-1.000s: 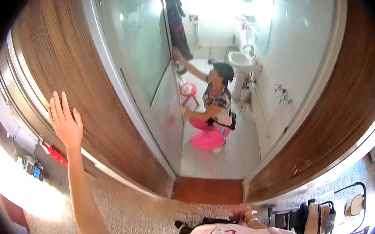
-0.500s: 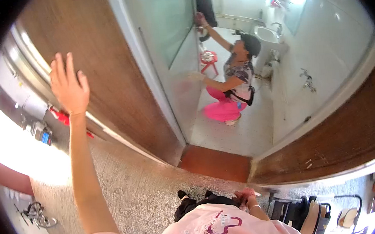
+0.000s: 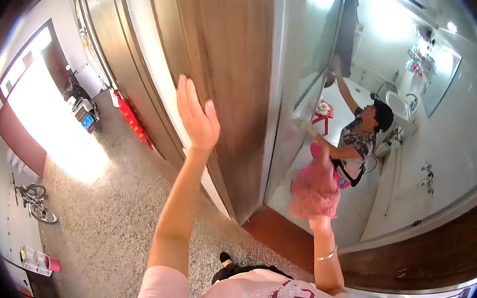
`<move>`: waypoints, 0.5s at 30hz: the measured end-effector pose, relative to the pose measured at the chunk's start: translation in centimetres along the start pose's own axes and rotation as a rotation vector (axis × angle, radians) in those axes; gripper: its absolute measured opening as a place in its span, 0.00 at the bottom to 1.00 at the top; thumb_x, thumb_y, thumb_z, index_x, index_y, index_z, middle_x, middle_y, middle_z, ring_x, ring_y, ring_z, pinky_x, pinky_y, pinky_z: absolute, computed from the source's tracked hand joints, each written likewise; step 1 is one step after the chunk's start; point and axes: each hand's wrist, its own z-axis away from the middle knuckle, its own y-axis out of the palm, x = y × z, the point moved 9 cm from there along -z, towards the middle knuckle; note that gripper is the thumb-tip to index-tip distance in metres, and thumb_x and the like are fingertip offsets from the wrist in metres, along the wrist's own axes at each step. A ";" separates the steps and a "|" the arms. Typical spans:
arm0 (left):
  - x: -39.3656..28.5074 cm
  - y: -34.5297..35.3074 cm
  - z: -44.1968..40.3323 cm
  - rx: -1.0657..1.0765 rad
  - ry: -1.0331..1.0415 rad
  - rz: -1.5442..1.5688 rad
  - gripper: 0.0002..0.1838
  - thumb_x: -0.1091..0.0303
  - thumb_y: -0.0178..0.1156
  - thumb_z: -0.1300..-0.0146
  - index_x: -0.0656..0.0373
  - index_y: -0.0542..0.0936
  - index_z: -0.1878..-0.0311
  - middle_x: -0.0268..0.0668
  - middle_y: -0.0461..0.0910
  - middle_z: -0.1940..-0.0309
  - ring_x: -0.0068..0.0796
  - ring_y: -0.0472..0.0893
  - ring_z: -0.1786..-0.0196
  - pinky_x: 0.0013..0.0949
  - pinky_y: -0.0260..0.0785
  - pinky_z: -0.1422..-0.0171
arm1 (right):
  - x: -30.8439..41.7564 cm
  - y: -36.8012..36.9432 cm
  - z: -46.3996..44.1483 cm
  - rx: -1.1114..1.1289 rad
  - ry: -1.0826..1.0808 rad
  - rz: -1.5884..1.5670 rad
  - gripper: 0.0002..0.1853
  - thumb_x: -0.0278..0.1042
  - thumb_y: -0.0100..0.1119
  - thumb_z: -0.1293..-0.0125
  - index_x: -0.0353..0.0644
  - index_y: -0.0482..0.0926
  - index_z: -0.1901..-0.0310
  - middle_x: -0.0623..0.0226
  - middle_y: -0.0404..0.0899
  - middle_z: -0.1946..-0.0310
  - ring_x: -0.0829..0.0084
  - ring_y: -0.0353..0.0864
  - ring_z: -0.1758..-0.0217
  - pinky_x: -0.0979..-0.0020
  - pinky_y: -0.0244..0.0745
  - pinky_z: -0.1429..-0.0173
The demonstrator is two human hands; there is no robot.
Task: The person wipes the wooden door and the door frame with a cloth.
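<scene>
My left hand (image 3: 198, 121) is raised with its fingers stretched out, by the edge of the brown wooden panel (image 3: 228, 94); it appears to lie against the wood. A pink cloth (image 3: 313, 192), somewhat blurred, is in my right hand (image 3: 320, 224), which is lifted in front of the bathroom doorway. The cloth covers most of the fingers of that hand. A silver bracelet (image 3: 327, 255) is on the right wrist. Left of the doorway opening stands a frosted glass partition (image 3: 313, 70) in a pale frame.
A person (image 3: 358, 134) squats in the bathroom, one arm up toward the partition. Near them are a red stool (image 3: 325, 121) and a washbasin (image 3: 398, 105). To the left are a red hanging decoration (image 3: 131, 121), a scooter (image 3: 83, 113) and a bicycle (image 3: 36, 203). A reddish-brown threshold (image 3: 279, 235) crosses the doorway.
My right hand has risen from beside my waist with the pink cloth. The view has turned left, showing more of the hallway. My left hand stays raised at the wooden panel.
</scene>
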 end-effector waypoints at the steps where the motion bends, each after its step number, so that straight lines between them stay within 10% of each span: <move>1: 0.2 0.1 0.5 0.020 -0.028 0.019 0.30 0.71 0.51 0.35 0.72 0.59 0.31 0.58 0.59 0.31 0.57 0.60 0.29 0.49 0.50 0.25 | 1.8 0.9 -2.1 -0.082 0.009 -0.188 0.30 0.31 0.60 0.37 0.45 0.63 0.34 0.65 0.73 0.45 0.67 0.75 0.44 0.63 0.73 0.43; 12: 4.5 3.6 8.2 0.210 -0.332 0.251 0.31 0.58 0.54 0.38 0.68 0.67 0.35 0.58 0.62 0.32 0.60 0.63 0.31 0.59 0.46 0.26 | 25.1 6.3 -21.5 -0.297 -0.514 -0.286 0.31 0.37 0.55 0.34 0.47 0.59 0.30 0.57 0.61 0.35 0.56 0.64 0.35 0.59 0.63 0.33; 15: 3.3 1.6 7.1 0.043 -0.149 0.295 0.30 0.57 0.53 0.37 0.68 0.69 0.37 0.58 0.65 0.34 0.60 0.64 0.32 0.59 0.46 0.26 | 30.5 1.1 -28.8 -0.425 -0.685 -0.173 0.30 0.38 0.53 0.33 0.47 0.59 0.30 0.55 0.57 0.33 0.53 0.62 0.33 0.58 0.60 0.31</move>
